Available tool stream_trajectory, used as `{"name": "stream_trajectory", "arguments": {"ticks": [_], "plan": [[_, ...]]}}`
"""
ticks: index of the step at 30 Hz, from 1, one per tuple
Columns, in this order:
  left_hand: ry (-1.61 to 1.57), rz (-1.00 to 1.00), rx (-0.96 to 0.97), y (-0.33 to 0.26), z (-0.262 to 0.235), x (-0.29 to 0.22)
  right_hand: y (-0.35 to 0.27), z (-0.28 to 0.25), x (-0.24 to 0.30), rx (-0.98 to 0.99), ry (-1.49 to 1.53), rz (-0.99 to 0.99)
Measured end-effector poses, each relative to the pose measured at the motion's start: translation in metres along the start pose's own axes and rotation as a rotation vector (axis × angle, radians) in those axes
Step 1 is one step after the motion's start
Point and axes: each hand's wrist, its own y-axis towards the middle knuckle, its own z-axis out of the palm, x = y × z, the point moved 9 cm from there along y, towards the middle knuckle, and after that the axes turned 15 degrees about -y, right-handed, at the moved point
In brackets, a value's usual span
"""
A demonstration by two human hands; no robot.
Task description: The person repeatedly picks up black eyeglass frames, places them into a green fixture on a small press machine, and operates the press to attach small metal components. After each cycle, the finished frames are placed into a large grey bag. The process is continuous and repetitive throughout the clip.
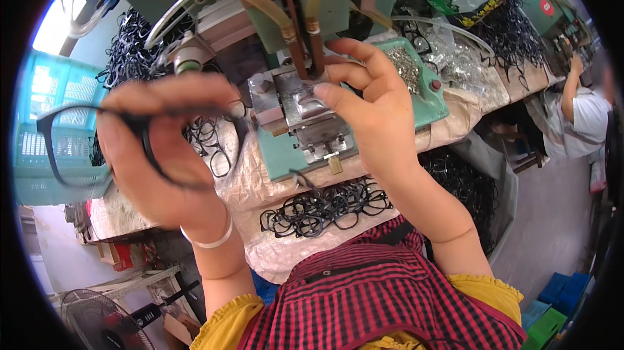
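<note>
My left hand (133, 168), blurred by motion, grips a black eyeglass frame (147, 139) left of the machine. One rim of the frame sticks out past the knuckles, and the fingers point right. At the bench machine, my right hand (377, 100) has thumb and fingertips drawn together beside two copper-coloured rods (316, 54). Whatever lies between those fingertips is too small to make out. Just below them sits a metal fixture block (315, 119) on a green base plate (276, 158).
Several black eyeglass frames (325, 207) are heaped at the bench's near edge. A green tray (432, 100) holds small metal parts (404, 69). Light-blue baskets (58, 129) stand left. More frames (465, 184) fill a sack below right. Another person (575, 116) works far right.
</note>
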Motion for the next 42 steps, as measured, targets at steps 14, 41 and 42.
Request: {"name": "stream_trajectory", "arguments": {"ticks": [14,41,42], "plan": [[-0.656,-1.28,-0.12,-0.123,0.063,0.129,0.003,-0.166,-0.054,-0.341,-0.951,-0.18],[1.499,-0.16,0.964,-0.087,-0.194,0.138,0.007,-0.142,-0.069,-0.229,-1.162,-0.172],[1.479,-0.082,0.837,-0.077,-0.193,0.129,0.007,-0.137,-0.068,-0.161,-1.173,-0.106]]}}
